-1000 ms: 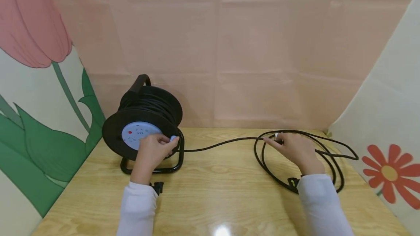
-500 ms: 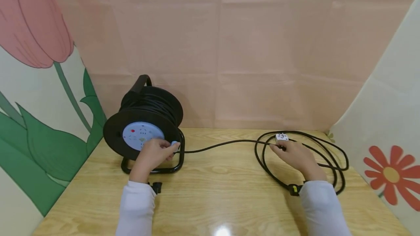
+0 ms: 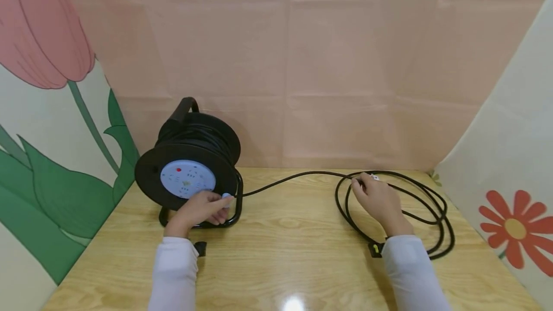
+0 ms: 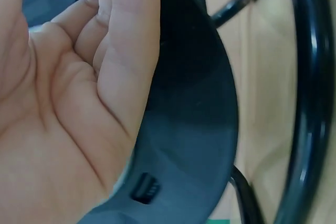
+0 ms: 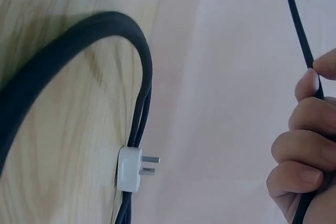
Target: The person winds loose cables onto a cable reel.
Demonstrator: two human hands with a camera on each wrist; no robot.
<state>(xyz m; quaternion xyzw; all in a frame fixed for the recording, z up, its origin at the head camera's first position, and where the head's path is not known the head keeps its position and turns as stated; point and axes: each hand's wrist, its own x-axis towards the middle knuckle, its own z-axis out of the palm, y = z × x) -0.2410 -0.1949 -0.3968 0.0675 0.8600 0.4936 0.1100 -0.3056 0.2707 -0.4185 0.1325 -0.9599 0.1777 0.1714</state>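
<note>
A black cable reel (image 3: 149,188) with a pale blue socket panel (image 3: 187,179) stands at the left of the table in the head view. My left hand (image 3: 199,210) pinches the light blue knob (image 3: 226,197) near the lower right rim of its face. From the reel a black cable (image 3: 294,175) runs right to my right hand (image 3: 380,199). In the right wrist view, the fingers (image 5: 302,150) curl round this cable, above the table. A white plug (image 5: 129,169) with metal prongs lies by the cable's loops, mostly hidden behind my right hand in the head view.
Loose loops of cable (image 3: 449,234) lie on the wooden table (image 3: 285,253) around and beyond my right hand. The reel rests on a black tubular stand (image 3: 220,225). A pink wall covering (image 3: 285,85) rises behind, with flower-printed sheets on both sides.
The knob and my left hand have moved down as the reel face turned clockwise a little. My right hand has shifted slightly left with the cable, and the loops' right end has drawn in.
</note>
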